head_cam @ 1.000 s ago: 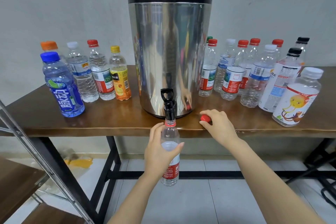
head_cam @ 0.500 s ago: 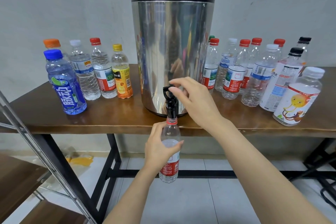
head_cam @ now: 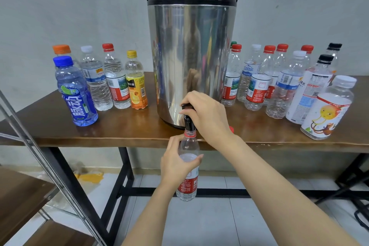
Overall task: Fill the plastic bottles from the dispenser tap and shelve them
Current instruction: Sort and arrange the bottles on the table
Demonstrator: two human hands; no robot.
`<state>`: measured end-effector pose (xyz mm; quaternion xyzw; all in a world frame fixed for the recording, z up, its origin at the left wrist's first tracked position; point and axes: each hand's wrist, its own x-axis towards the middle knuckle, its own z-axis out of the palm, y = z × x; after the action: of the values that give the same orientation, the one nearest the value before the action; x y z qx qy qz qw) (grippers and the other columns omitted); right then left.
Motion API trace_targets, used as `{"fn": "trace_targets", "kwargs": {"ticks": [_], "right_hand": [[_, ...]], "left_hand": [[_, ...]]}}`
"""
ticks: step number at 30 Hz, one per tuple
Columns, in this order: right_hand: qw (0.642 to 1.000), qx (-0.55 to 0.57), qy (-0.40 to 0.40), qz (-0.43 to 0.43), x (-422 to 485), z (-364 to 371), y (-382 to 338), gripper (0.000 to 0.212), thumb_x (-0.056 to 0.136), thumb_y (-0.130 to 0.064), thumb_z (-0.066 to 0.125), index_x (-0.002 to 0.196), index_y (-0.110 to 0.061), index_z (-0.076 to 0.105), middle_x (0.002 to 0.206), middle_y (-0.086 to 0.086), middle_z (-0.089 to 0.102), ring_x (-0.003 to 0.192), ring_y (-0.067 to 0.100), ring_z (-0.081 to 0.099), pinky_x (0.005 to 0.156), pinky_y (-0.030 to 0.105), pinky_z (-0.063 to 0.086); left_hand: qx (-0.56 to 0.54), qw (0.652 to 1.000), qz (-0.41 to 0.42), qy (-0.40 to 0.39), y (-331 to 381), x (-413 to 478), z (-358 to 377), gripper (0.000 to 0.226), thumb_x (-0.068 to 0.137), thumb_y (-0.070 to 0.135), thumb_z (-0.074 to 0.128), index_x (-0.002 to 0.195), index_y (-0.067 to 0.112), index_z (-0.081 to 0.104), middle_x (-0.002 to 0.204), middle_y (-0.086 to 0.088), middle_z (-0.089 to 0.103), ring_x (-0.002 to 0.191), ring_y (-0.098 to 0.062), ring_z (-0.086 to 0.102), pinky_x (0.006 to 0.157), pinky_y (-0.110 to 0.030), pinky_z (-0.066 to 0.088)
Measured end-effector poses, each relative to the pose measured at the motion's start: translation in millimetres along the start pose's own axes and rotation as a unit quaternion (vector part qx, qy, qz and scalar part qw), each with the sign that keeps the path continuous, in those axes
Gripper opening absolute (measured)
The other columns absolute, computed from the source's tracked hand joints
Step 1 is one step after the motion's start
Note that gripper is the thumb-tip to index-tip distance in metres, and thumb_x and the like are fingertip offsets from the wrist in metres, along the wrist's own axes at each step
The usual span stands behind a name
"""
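A steel dispenser (head_cam: pixel 191 62) with a black lid stands on the wooden table (head_cam: pixel 129 130). Its black tap (head_cam: pixel 188 121) hangs over the table's front edge. My left hand (head_cam: pixel 176 163) grips a clear, red-labelled bottle (head_cam: pixel 187 183), uncapped, with its mouth right under the spout. My right hand (head_cam: pixel 207 114) is curled over the tap's lever and holds it. The bottle's red cap (head_cam: pixel 231 129) lies on the table, mostly hidden behind my right wrist.
Several capped bottles stand left of the dispenser, among them a blue one (head_cam: pixel 76 94) and a yellow one (head_cam: pixel 136 84). Several more crowd the right side, with a cartoon-labelled jar-like bottle (head_cam: pixel 327 114) nearest. A metal-framed wooden shelf (head_cam: pixel 22 191) sits at lower left.
My right hand let go of the red cap on the table, rose to the tap lever and closed over it. My left hand kept the bottle under the spout.
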<state>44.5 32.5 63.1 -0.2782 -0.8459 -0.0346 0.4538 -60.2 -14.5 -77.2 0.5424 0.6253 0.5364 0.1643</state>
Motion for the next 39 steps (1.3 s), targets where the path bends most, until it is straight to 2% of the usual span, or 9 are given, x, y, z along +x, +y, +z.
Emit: {"fn": "trace_targets", "kwargs": {"ticks": [6,8,12,17,21,25,28,33,39], "right_hand": [[0.98,-0.11,0.103,-0.133,-28.2,20.1,14.8,0.013,0.085,0.0,0.066,0.08,-0.012,0.066,0.076,0.001,0.059,0.067,0.018,0.049,0.046,0.033,0.043],[0.974,-0.122,0.119,-0.152,-33.7,20.8,13.3,0.013,0.089,-0.006,0.067,0.078,-0.012,0.066,0.075,0.0,0.059,0.066,0.018,0.048,0.047,0.03,0.041],[0.99,-0.069,0.103,-0.065,-35.0,18.7,-1.2,0.035,0.09,-0.047,0.067,0.078,-0.015,0.066,0.086,-0.003,0.059,0.076,0.014,0.05,0.052,0.021,0.039],[0.989,0.0,0.09,0.12,-45.9,17.1,-8.6,0.02,0.086,-0.044,0.068,0.089,-0.024,0.07,0.105,-0.011,0.055,0.093,0.009,0.049,0.048,0.019,0.04],[0.992,0.031,0.082,0.091,-49.8,12.0,5.6,0.02,0.092,-0.037,0.062,0.098,-0.023,0.074,0.101,-0.014,0.064,0.099,0.008,0.049,0.066,0.022,0.048],[0.994,0.082,0.049,0.046,-48.2,8.8,32.9,0.028,0.096,-0.038,0.054,0.104,-0.02,0.074,0.109,-0.011,0.068,0.104,0.012,0.051,0.081,0.04,0.05],[0.989,0.116,0.077,0.051,-51.6,18.7,36.5,0.026,0.097,-0.031,0.053,0.104,-0.016,0.073,0.111,-0.008,0.068,0.105,0.011,0.052,0.087,0.038,0.048],[0.964,0.2,0.146,0.098,-56.2,38.0,26.3,0.022,0.098,-0.023,0.053,0.097,-0.012,0.072,0.108,-0.006,0.066,0.102,0.011,0.054,0.081,0.037,0.051],[0.961,0.209,0.146,0.103,-55.9,37.0,27.8,0.023,0.097,-0.026,0.053,0.097,-0.013,0.072,0.108,-0.006,0.068,0.102,0.008,0.055,0.08,0.036,0.052]], "left_hand": [[0.004,1.0,-0.005,0.007,3.3,-1.1,1.0,0.061,0.066,0.044,0.086,0.106,0.06,0.043,0.114,0.035,0.054,0.106,0.016,0.051,0.084,-0.021,0.047],[0.008,1.0,-0.006,0.011,4.2,-1.5,1.8,0.061,0.066,0.045,0.086,0.106,0.061,0.042,0.112,0.034,0.055,0.105,0.016,0.052,0.081,-0.02,0.047],[0.009,1.0,-0.002,0.014,6.2,-0.9,2.8,0.065,0.066,0.042,0.087,0.107,0.061,0.041,0.111,0.028,0.058,0.103,0.01,0.056,0.085,-0.029,0.053],[-0.006,1.0,-0.002,0.015,5.7,-3.0,0.9,0.06,0.066,0.037,0.088,0.107,0.055,0.047,0.114,0.027,0.059,0.105,0.01,0.056,0.086,-0.032,0.052],[-0.007,1.0,-0.002,0.011,5.4,-2.8,0.4,0.06,0.066,0.042,0.085,0.11,0.057,0.047,0.118,0.031,0.057,0.11,0.01,0.054,0.092,-0.034,0.051],[-0.002,1.0,0.002,0.015,3.1,-1.9,1.7,0.057,0.068,0.043,0.085,0.112,0.049,0.051,0.117,0.027,0.056,0.109,0.006,0.055,0.092,-0.037,0.052],[0.001,1.0,0.006,0.017,2.7,-1.6,3.7,0.057,0.068,0.042,0.085,0.114,0.045,0.052,0.117,0.027,0.055,0.109,0.007,0.054,0.09,-0.033,0.052],[-0.007,1.0,0.009,0.021,1.1,-2.0,5.1,0.06,0.067,0.044,0.084,0.114,0.051,0.048,0.12,0.028,0.055,0.112,0.007,0.054,0.09,-0.029,0.052],[0.005,1.0,0.008,0.025,1.4,-2.3,5.8,0.063,0.068,0.043,0.086,0.109,0.063,0.042,0.12,0.031,0.053,0.112,0.012,0.051,0.087,-0.023,0.048]]}}
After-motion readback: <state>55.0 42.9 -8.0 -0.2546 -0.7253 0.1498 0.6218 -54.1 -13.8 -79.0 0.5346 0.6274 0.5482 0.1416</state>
